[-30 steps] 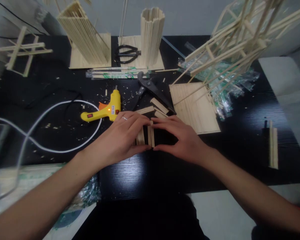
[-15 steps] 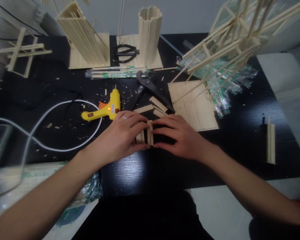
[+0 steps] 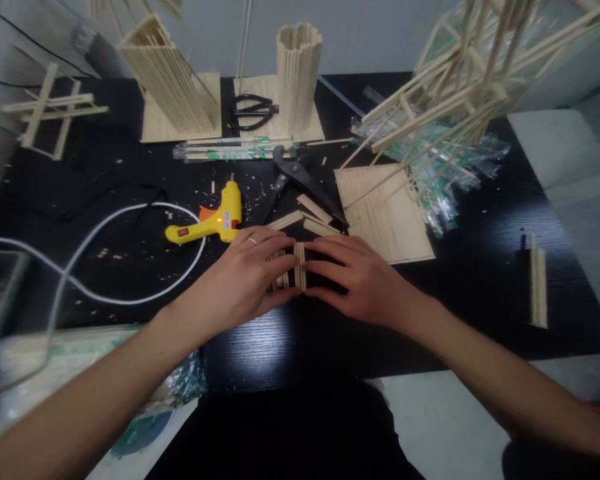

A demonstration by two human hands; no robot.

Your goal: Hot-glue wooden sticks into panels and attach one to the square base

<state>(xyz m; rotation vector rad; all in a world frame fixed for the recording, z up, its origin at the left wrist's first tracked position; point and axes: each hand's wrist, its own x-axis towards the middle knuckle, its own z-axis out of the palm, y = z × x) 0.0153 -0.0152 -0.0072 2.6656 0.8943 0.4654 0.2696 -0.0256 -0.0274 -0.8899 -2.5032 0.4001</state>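
Note:
Between my fingertips a small bundle of short wooden sticks [image 3: 300,267] stands on the black table. My left hand [image 3: 253,273] presses its fingertips to the bundle's left side, with more short sticks [image 3: 280,273] partly hidden under its fingers. From the right, my right hand [image 3: 357,277] pinches the same bundle. Loose short stick pieces [image 3: 314,208] lie just beyond my hands. A yellow glue gun [image 3: 227,212] with a lit orange light lies beside my left hand. Dark pliers [image 3: 305,177] rest open past the stick pieces.
A leaning stick tower [image 3: 173,83] and an upright one [image 3: 299,80] stand at the back on square bases. Black-handled cutters [image 3: 253,113] lie between them. On the right are a stick frame [image 3: 460,87] and a stick panel [image 3: 383,213]. A white cable [image 3: 115,300] loops at left.
The whole view has shifted slightly. My hands keep hold of the bundle, and one loose stick piece near them is now hidden or moved.

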